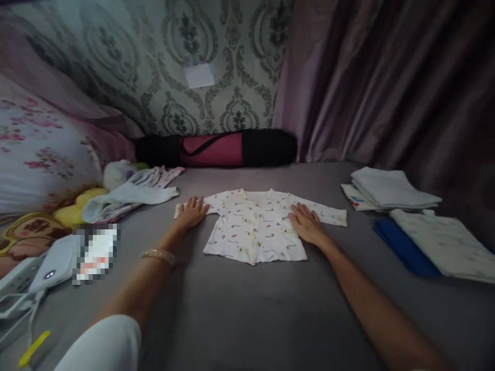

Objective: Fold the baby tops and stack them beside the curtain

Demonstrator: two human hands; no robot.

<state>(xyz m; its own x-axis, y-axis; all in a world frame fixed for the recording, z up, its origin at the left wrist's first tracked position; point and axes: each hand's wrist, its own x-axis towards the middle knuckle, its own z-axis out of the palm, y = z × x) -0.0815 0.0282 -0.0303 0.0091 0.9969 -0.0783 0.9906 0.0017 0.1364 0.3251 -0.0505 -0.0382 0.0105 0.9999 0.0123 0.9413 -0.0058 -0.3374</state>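
Observation:
A small white baby shirt (pixel 253 224) with a scattered print lies spread flat on the grey sheet (pixel 240 309), its sleeves stretched out to both sides. My left hand (pixel 192 212) rests flat on the left sleeve, fingers extended, covering part of it near the cuff. On the other side, my right hand (pixel 305 222) lies palm down where the right sleeve meets the body of the shirt, fingers stretched out. Neither hand grips the cloth.
Folded white cloths (pixel 394 188) and a pale folded garment (pixel 444 242) over a blue one (pixel 404 247) lie at right. Loose clothes (pixel 131 198), soft toys, a white charger (pixel 58 263) and a floral pillow (pixel 42 144) line the left. A black-and-red roll bag (pixel 212 149) lies along the wall.

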